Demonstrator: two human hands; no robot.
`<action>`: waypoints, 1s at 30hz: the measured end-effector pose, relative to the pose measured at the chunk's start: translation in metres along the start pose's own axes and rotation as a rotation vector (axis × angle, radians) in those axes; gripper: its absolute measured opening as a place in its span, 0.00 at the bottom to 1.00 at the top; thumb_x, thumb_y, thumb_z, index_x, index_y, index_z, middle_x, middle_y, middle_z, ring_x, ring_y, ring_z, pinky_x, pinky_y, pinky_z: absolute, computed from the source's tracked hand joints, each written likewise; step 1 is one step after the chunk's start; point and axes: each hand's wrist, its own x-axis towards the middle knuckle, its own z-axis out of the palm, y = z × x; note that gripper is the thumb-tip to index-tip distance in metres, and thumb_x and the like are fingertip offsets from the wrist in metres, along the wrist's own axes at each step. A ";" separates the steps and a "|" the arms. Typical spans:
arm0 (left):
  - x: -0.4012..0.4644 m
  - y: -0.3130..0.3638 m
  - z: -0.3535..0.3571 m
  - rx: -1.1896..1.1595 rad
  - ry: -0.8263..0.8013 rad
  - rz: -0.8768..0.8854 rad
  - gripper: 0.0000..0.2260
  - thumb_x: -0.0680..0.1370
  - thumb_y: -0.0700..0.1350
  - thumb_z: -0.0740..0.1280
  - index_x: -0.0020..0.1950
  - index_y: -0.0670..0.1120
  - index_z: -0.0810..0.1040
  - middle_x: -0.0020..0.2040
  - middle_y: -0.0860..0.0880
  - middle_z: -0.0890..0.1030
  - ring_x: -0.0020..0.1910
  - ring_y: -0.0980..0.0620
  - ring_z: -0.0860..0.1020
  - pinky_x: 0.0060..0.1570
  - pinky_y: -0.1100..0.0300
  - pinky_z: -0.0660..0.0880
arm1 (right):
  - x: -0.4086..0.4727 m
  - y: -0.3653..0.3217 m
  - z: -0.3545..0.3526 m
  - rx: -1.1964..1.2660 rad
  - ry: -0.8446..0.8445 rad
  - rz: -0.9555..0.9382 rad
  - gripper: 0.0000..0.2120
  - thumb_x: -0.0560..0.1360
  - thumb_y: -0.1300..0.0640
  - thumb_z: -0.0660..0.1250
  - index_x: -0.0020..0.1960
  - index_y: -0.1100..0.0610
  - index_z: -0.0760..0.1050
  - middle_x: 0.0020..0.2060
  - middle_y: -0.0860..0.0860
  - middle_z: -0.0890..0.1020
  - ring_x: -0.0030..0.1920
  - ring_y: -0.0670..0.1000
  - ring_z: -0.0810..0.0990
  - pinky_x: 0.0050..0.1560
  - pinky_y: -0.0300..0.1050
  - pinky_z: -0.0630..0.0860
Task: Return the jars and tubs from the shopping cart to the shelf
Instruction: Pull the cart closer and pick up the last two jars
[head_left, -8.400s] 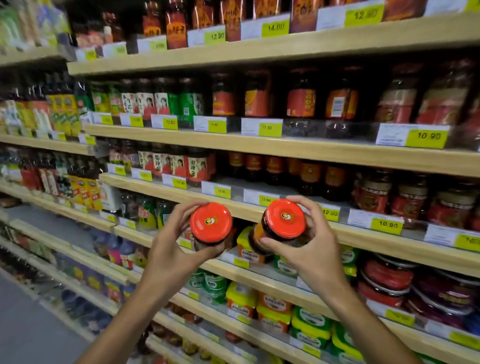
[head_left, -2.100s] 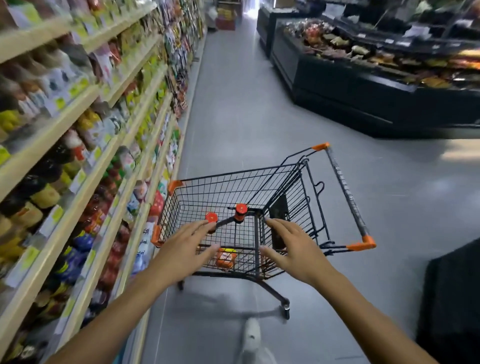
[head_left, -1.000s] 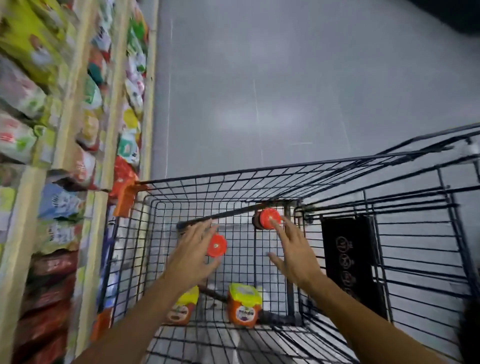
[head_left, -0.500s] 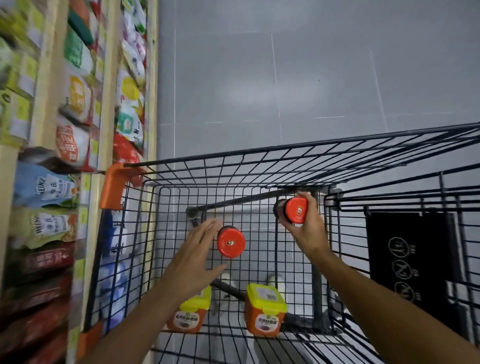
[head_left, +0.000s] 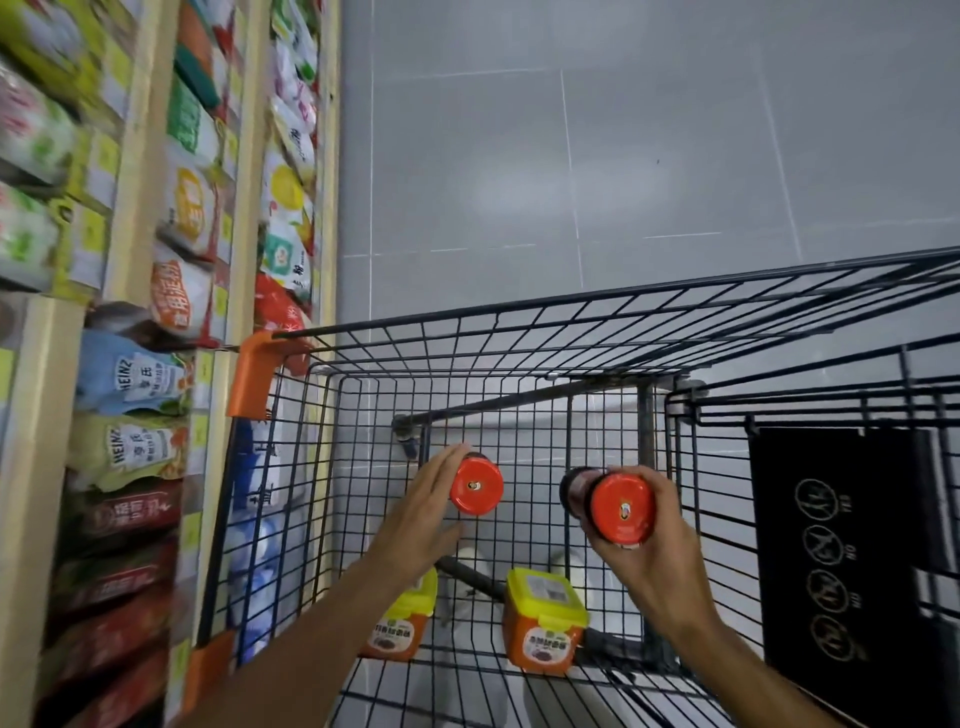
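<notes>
I look down into a black wire shopping cart (head_left: 571, 332). My right hand (head_left: 649, 561) grips a dark jar with an orange-red lid (head_left: 618, 506), lifted off the cart floor and tilted toward me. My left hand (head_left: 421, 514) lies against the left side of a second orange-lidded jar (head_left: 475, 486) that stands in the cart, fingers stretched along it, not clearly closed round it. Two orange tubs with yellow-green lids rest on the cart floor nearer me: one (head_left: 543, 623) in the middle, the other (head_left: 402, 618) partly hidden under my left forearm.
Wooden shelves (head_left: 228, 291) packed with sauce pouches and packets run along the left, close to the cart's orange corner guard (head_left: 252, 379). A black panel (head_left: 836, 561) hangs on the cart's right side. Grey tiled floor (head_left: 597, 156) lies beyond the cart.
My right hand has lifted its jar and drawn it toward me. My left hand has reached the other jar and now touches it. The view has moved closer over the cart.
</notes>
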 end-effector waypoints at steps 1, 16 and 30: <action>0.002 -0.002 0.003 -0.016 0.028 0.016 0.45 0.75 0.44 0.76 0.81 0.58 0.50 0.80 0.54 0.56 0.79 0.54 0.59 0.72 0.51 0.70 | -0.007 0.002 0.001 0.002 -0.001 0.003 0.46 0.63 0.57 0.85 0.60 0.23 0.60 0.55 0.36 0.77 0.52 0.36 0.80 0.45 0.31 0.77; -0.001 0.036 0.004 -0.303 0.270 -0.012 0.32 0.68 0.46 0.82 0.65 0.57 0.70 0.58 0.54 0.80 0.57 0.56 0.81 0.54 0.61 0.80 | -0.038 -0.017 -0.021 0.061 -0.049 -0.107 0.39 0.63 0.53 0.85 0.65 0.33 0.67 0.56 0.35 0.80 0.55 0.37 0.81 0.49 0.29 0.77; -0.204 0.272 -0.216 -0.490 0.817 0.025 0.35 0.60 0.59 0.81 0.64 0.60 0.72 0.58 0.61 0.77 0.55 0.68 0.77 0.51 0.80 0.70 | -0.102 -0.252 -0.191 0.011 -0.011 -0.636 0.43 0.63 0.45 0.84 0.72 0.42 0.67 0.59 0.42 0.81 0.55 0.40 0.82 0.54 0.33 0.79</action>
